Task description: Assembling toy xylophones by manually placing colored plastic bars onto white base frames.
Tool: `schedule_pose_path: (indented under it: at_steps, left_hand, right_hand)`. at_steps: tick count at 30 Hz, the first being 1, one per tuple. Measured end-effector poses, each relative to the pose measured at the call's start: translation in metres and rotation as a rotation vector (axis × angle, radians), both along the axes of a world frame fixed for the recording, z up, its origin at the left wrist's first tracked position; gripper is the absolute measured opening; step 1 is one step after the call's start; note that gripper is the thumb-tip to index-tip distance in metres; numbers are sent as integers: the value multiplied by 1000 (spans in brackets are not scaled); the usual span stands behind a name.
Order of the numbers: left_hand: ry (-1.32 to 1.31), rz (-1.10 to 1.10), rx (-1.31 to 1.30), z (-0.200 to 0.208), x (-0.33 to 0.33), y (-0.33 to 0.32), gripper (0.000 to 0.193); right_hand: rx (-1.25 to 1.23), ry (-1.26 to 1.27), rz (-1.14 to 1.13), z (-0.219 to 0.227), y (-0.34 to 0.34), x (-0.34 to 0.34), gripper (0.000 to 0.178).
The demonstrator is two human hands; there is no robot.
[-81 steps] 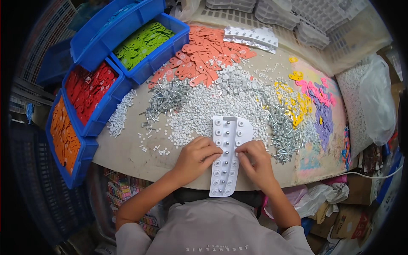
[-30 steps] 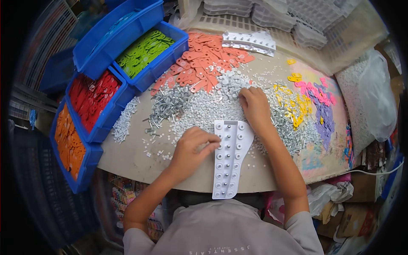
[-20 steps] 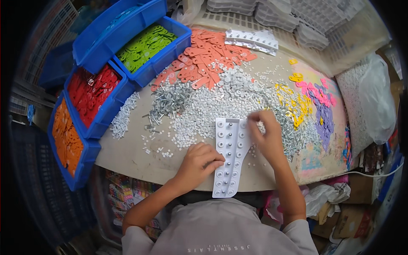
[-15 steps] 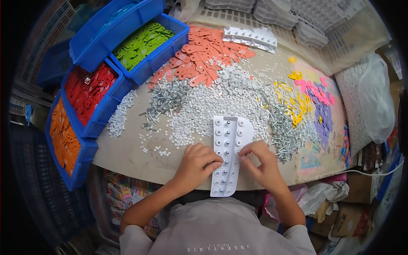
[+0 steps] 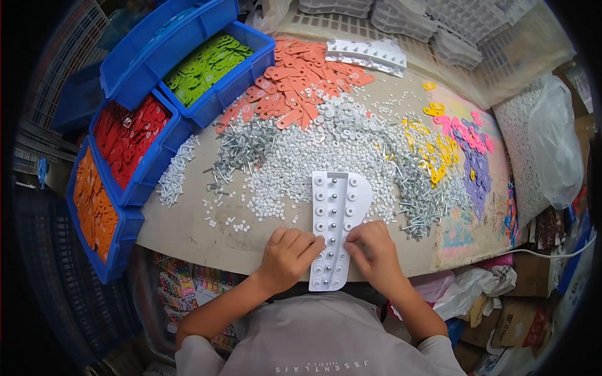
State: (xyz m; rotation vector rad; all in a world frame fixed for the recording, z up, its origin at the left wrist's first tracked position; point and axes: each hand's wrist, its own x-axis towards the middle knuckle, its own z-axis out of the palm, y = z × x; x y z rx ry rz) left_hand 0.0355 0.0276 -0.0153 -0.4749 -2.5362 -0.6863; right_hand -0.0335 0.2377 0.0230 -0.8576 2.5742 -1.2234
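Observation:
A long white plastic holder (image 5: 336, 207) stands upright in the picture at the table's near edge, one long side straight and the other bulging at the far end. White round washers line both its long sides, and metal pin heads run down its middle channel. My left hand (image 5: 290, 258) is closed, thumb and fingertips pressed together over the left row of washers. On the opposite side, my right hand (image 5: 375, 252) pinches at the right row. Whatever lies between the fingertips of either hand is hidden. Loose white washers (image 5: 288, 178) spread just beyond the holder.
Blue bins (image 5: 188, 122) at the left hold green, red and orange tags. Coral tags (image 5: 291, 81) lie heaped at the back, near another white holder (image 5: 367, 56). Metal pins (image 5: 429, 203), yellow tags (image 5: 439, 150) and purple tags (image 5: 478, 178) lie right. A clear bag (image 5: 555, 144) stands beyond.
My right hand has moved a little toward me along the holder's right row. My left hand has shifted slightly nearer too, its fingertips staying at the left row.

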Motion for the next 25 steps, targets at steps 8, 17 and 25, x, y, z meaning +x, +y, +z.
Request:
schedule_pose_path:
  at_steps: [8, 17, 25]
  left_hand:
    - [-36, -81, 90, 4, -9, -5, 20]
    - [-138, 15, 294, 32, -72, -26, 9]
    - [-276, 79, 36, 8, -184, -31, 12]
  right_hand:
    - [139, 413, 85, -5, 2, 7, 22]
    - [-73, 199, 6, -36, 7, 5, 20]
    - [-178, 291, -70, -32, 10, 0, 30]
